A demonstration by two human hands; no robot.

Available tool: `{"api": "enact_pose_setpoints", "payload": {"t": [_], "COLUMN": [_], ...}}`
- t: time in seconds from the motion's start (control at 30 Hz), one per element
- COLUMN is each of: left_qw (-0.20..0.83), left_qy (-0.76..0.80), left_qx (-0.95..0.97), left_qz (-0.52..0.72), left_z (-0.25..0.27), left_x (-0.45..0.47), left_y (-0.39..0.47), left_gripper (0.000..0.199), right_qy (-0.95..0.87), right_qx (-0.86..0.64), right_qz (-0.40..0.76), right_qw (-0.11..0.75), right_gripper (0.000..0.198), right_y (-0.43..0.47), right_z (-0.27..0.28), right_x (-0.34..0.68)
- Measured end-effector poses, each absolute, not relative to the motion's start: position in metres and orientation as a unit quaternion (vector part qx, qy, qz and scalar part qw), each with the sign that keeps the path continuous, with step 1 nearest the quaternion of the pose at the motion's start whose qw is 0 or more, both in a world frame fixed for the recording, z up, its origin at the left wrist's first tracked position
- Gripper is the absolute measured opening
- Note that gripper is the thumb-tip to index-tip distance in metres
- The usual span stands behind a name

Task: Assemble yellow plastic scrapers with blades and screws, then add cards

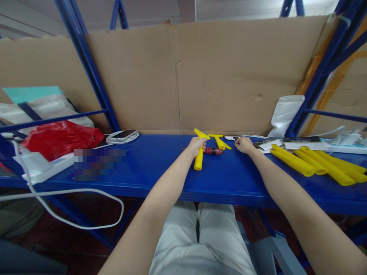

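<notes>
- Workbench of blue metal (155, 164), mid-frame: support for both hands' work.
- Left hand (197, 146), centre: wrapped round yellow T-shaped plastic piece (198, 162), probably for steadiness.
- Right hand (244, 145), right of centre: fingers curled; contents cannot be told.
- Dark-red, black-banded cylindrical tool (213, 151), between hands, presumably for reach.

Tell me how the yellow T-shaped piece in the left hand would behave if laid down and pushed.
The yellow T-shaped piece is probably stiff: it shows no sag in the left hand. Its smooth-looking surface may let it slide on the blue table. The rounded handle might start to roll, but the crossbar would likely stop it.
</notes>
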State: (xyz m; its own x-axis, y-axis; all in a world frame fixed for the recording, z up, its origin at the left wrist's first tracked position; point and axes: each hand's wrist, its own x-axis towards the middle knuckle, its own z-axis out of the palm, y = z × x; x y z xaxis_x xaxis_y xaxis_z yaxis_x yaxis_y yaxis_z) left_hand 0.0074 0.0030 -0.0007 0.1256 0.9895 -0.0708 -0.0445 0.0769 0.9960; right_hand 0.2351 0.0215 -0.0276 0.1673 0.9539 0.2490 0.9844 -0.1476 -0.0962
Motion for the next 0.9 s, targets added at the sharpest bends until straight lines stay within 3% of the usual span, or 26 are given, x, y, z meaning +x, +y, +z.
{"api": "enact_pose_setpoints", "payload": {"t": [0.07,0.27,0.6,0.9], "left_qw": [0.548,0.517,0.384,0.334], "left_qy": [0.466,0.429,0.431,0.432], "left_qx": [0.528,0.606,0.708,0.74], "left_qz": [0.452,0.425,0.406,0.393], "left_z": [-0.001,-0.002,-0.014,-0.015], "left_x": [0.009,0.015,0.017,0.017], "left_y": [0.001,-0.009,-0.002,0.002], "left_gripper": [0.018,0.07,0.061,0.059], "right_qy": [-0.64,-0.651,-0.678,-0.675], "right_qx": [-0.758,-0.753,-0.732,-0.734], "right_qz": [-0.05,-0.004,0.002,0.014], "right_qw": [0.116,0.099,0.072,0.066], "right_gripper": [0.028,0.027,0.025,0.025], "right_y": [0.023,0.028,0.021,0.019], "right_z": [-0.026,-0.025,-0.02,-0.018], "right_x": [0.232,0.227,0.221,0.22]}}
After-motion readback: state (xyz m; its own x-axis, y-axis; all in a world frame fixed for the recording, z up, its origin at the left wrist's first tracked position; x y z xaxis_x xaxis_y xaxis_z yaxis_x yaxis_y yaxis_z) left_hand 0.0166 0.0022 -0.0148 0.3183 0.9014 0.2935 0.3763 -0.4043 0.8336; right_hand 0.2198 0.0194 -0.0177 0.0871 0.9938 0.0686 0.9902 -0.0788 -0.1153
